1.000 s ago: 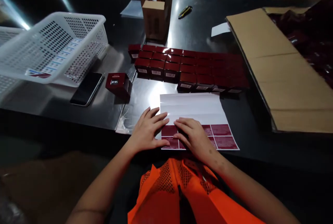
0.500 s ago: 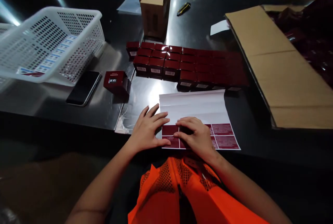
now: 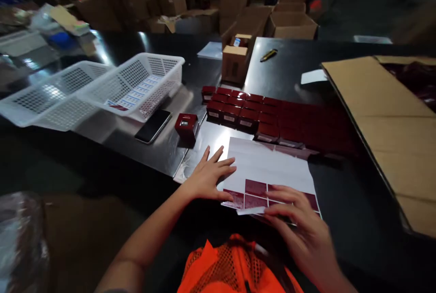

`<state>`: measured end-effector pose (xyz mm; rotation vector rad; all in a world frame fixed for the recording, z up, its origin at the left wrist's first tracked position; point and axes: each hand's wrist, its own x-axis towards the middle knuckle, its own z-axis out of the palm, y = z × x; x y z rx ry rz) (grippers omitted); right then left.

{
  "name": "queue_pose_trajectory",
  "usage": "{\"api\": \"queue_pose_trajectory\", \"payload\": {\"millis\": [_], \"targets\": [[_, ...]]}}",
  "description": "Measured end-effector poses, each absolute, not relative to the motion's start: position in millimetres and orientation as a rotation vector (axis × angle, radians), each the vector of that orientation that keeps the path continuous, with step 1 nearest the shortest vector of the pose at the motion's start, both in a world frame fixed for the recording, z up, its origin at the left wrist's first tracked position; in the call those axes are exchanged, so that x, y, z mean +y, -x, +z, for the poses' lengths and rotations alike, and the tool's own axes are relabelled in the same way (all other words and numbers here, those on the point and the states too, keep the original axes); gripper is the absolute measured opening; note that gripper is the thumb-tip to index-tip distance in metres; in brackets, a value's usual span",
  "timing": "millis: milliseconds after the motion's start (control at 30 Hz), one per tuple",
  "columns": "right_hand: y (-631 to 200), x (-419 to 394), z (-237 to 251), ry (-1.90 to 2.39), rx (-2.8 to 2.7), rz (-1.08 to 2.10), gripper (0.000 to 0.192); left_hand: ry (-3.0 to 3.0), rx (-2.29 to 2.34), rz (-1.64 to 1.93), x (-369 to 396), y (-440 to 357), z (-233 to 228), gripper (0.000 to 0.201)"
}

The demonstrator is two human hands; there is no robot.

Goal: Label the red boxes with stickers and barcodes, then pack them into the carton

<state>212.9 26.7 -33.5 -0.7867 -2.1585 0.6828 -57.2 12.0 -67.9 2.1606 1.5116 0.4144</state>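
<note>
My left hand (image 3: 210, 178) lies with fingers spread at the left edge of a sheet of dark red labels (image 3: 269, 159). The upper part of that sheet is bare white backing, and printed labels fill its lower rows. Between the thumb and fingertips of my right hand (image 3: 303, 225) is a peeled label (image 3: 251, 211), its white underside showing, just over the sheet's near edge. One dark red box (image 3: 186, 127) stands alone beyond my left hand. Rows of similar boxes (image 3: 248, 118) stand behind the sheet.
Left of the lone box lie a black phone (image 3: 153, 126) and a white plastic basket (image 3: 166, 88) with blue-and-white labels inside. A cutter knife (image 3: 269, 55) and a small carton (image 3: 234, 66) are farther back. A large open carton (image 3: 384, 134) stands at right.
My right hand has moved right and toward me, lifting a label off the sheet's upper left spot. My left hand stays on the sheet. The view has tilted up and shifted left.
</note>
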Motion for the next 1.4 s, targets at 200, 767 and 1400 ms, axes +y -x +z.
{"api": "queue_pose_trajectory", "payload": {"millis": [200, 767, 1400], "targets": [[-223.2, 108.0, 0.5, 0.645, -2.149, 0.478, 0.041, -2.236, 1.858, 1.068, 11.4, 100.4, -53.0, 0.069], [-230.0, 138.9, -38.6, 0.382, -1.948, 0.406, 0.116, -1.165, 1.473, 1.439, 72.3, 73.0, 4.6, 0.081], [-226.6, 140.6, -38.7, 0.649, -1.498, 1.147, 0.112, -1.763, 1.108, 1.319, 120.4, -26.4, -35.2, 0.074]]}}
